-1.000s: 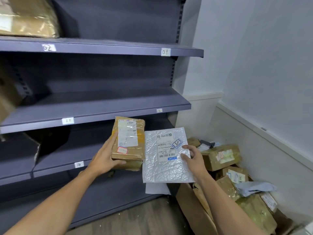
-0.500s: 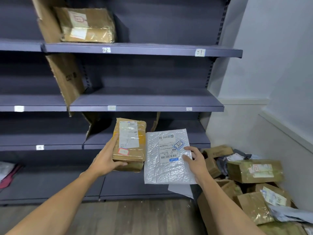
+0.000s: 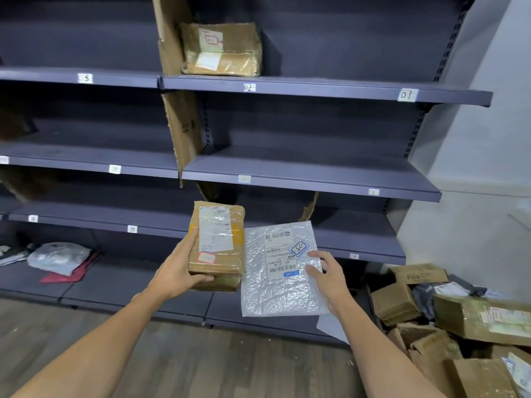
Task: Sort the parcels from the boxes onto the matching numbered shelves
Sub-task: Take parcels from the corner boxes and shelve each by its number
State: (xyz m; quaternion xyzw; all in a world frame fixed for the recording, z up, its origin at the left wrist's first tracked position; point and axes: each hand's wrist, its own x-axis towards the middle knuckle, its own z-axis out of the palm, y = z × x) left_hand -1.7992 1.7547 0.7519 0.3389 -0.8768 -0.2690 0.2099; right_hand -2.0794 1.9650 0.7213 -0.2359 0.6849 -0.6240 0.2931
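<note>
Left grip (image 3: pixel 175 271) wrapped round taped cardboard parcel (image 3: pixel 218 242), held up before shelving (image 3: pixel 310 168). Right grip (image 3: pixel 327 278) pinching bubble mailer (image 3: pixel 280 282) by right edge; sticker (image 3: pixel 298 248) reads 05. Risk: slick mailer may slip from one-edge pinch; blurred shelf tags (image 3: pixel 244 178) invite wrong-shelf placement.

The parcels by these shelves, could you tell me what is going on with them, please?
A person is sorting at numbered shelves. The left hand grips a brown taped parcel, and the right hand holds a silver bubble mailer beside it, neither shelved yet. Another brown box sits above the 02 tag, and more parcels lie piled on the floor at right.
</note>
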